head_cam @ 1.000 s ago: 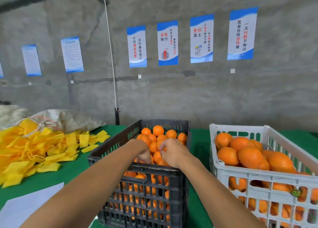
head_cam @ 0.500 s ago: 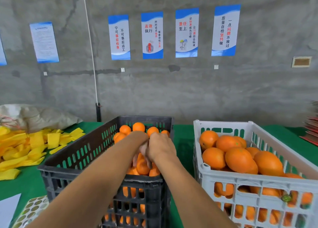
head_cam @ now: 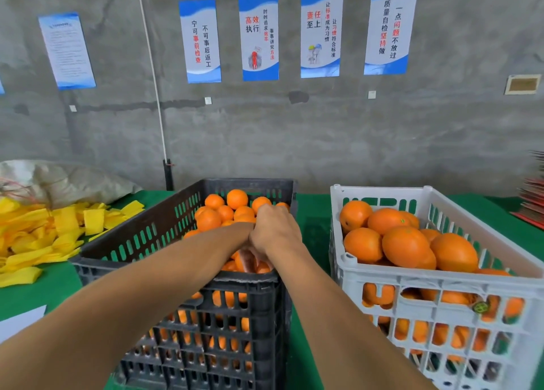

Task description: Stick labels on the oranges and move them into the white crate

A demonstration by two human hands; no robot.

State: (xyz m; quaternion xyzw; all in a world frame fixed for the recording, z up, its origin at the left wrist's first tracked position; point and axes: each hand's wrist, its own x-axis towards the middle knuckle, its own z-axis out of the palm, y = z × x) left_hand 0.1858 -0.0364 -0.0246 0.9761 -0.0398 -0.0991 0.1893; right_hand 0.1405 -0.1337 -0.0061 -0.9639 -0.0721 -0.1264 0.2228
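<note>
A black crate (head_cam: 141, 236) in the middle holds several small oranges (head_cam: 237, 198). Right of it, a white crate (head_cam: 441, 280) is piled with larger oranges (head_cam: 404, 245); one by its near wall shows a green label (head_cam: 480, 306). Both my hands are inside the black crate near its front wall, pressed together. My left hand (head_cam: 248, 258) is mostly hidden behind the right; its fingers curl down around an orange (head_cam: 239, 262). My right hand (head_cam: 275, 232) lies knuckles up with curled fingers, its fingertips hidden.
Yellow foam sleeves (head_cam: 44, 236) are heaped on the green table (head_cam: 312, 219) at the left, with a grey sack (head_cam: 64, 180) behind them. A white sheet (head_cam: 20, 322) lies at the front left. A red stack (head_cam: 534, 201) sits at the far right. A concrete wall stands behind.
My hands have drawn together, from apart on the orange pile to touching near the crate's front wall. The view has swung right, so the yellow heap sits farther left.
</note>
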